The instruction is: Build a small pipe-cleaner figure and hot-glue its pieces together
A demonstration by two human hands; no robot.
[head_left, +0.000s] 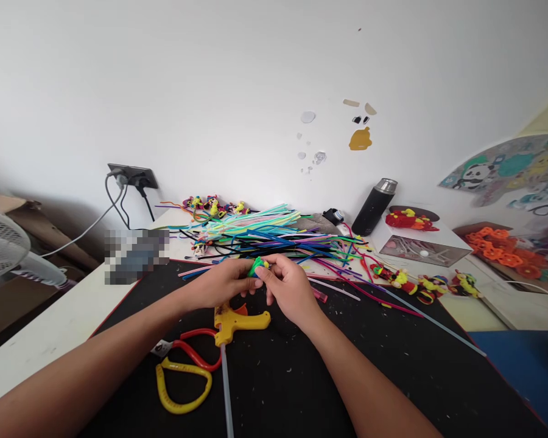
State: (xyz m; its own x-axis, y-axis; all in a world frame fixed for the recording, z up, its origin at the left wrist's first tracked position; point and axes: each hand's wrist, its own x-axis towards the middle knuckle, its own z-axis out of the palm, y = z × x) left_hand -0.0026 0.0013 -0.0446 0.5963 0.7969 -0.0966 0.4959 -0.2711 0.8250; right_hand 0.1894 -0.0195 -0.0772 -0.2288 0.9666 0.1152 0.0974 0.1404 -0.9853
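Over the black mat (301,377), my left hand (226,283) and my right hand (288,286) meet, fingers closed around a small green and yellow pipe cleaner piece (258,266). Fingertips cover much of it, so its full shape is hidden. Just below my left hand lies a yellow hot glue gun (237,322), with a long clear glue stick (227,389) coming out of its back toward me. Scissors with one red and one yellow handle (182,386) rest left of the glue gun. Beyond my hands spreads a pile of many-coloured pipe cleaners (274,237).
Finished pipe cleaner figures (214,205) sit at the back left, others (432,286) at the right. A black thermos (374,207) stands beside a white box (422,249). Orange pieces (497,249) fill a carton far right. A fan (4,243) and wall socket (132,176) are left.
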